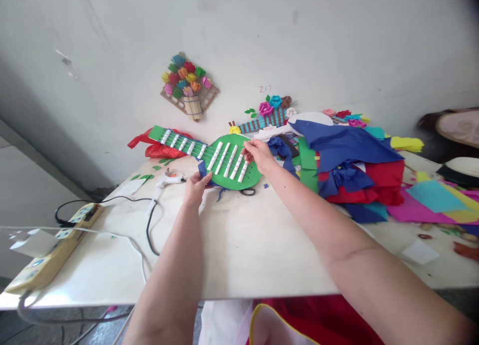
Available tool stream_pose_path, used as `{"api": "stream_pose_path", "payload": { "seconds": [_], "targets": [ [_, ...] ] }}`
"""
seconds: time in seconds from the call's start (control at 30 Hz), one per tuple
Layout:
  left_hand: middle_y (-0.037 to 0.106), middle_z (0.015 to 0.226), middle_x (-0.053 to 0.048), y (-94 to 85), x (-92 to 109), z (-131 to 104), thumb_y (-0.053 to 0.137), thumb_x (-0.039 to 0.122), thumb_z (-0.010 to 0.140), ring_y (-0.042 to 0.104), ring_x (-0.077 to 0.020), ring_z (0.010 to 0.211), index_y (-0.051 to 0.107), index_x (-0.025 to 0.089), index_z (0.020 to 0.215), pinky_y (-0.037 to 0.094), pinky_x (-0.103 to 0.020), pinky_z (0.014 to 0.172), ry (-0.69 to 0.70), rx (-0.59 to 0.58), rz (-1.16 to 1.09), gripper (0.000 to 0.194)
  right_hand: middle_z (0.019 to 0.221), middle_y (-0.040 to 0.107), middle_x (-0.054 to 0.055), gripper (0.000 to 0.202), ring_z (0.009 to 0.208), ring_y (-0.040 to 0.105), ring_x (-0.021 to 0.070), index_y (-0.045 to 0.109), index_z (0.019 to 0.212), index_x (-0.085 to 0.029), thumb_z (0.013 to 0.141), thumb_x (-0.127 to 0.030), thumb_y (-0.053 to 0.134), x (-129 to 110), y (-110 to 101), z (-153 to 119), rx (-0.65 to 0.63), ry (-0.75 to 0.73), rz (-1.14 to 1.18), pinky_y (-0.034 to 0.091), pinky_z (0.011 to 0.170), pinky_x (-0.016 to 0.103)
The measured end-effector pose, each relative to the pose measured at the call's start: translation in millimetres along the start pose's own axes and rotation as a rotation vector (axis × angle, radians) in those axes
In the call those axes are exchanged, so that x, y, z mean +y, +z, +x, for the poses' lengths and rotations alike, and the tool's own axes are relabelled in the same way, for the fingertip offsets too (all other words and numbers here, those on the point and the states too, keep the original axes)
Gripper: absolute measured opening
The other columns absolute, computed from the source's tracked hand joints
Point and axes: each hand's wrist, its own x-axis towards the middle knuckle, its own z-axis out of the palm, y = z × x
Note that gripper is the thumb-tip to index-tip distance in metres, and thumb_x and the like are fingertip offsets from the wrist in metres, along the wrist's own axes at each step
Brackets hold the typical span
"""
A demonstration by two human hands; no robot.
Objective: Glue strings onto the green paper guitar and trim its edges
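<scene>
A toy lute of green paper [251, 177] spans the space between my hands, its neck up to the left. White rolled strips and thin strings cross its face. My left hand [197, 185] is closed at the lower edge where neck meets body, with a small piece of blue paper [202, 169] between thumb and fingers. Over the body's right side, my right hand [259, 154] has its fingertips pinched against the white strips; whatever they hold is too small to make out. Just left of my left hand lies a white glue gun [164, 181]. Black scissor handles [247, 191] show below the lute.
A power strip [56, 253] with cables lies at the table's left. Red crepe paper [160, 150] is behind the neck. Blue sheets [348, 143] and other coloured paper pile up at right. A paper flower craft [189, 86] hangs on the wall; another craft [267, 118] leans below.
</scene>
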Motion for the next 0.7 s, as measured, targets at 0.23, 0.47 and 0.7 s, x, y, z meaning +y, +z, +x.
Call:
{"api": "stream_pose_path", "payload": {
  "seconds": [0.23,0.47,0.7],
  "targets": [
    [0.064,0.067,-0.004,-2.8,-2.0,1.2,0.081,0.042,0.044,0.058,-0.0142,0.056,0.066,0.011,0.079,0.049,-0.026,0.05,0.006,0.039,-0.015,0.049,0.07,0.057,-0.002,0.024,0.05,0.051,0.0068,0.042,0.075,-0.02,0.085,-0.041,0.042,1.6,-11.6,8.4,0.004,-0.039,-0.016,0.039,0.043,0.017],
    [0.062,0.064,-0.003,-6.1,-5.2,3.5,0.08,0.042,0.045,0.056,-0.0126,0.054,0.065,0.011,0.076,0.048,-0.025,0.051,0.025,0.096,-0.039,0.047,0.059,0.055,-0.002,0.021,0.044,0.051,0.0085,0.041,0.074,-0.021,0.088,-0.034,0.033,-2.2,-36.4,23.2,0.441,-0.026,0.073,0.043,0.04,0.019],
    [0.062,0.064,-0.003,-7.2,-7.2,4.8,0.08,0.041,0.044,0.055,-0.0123,0.054,0.064,0.011,0.075,0.048,-0.026,0.051,0.011,0.127,-0.047,0.047,0.104,0.059,0.012,0.033,0.092,0.064,0.0121,0.042,0.104,-0.019,0.092,-0.025,0.011,6.3,-66.2,44.0,0.696,-0.121,-0.152,0.052,0.068,0.025]
  ]
}}
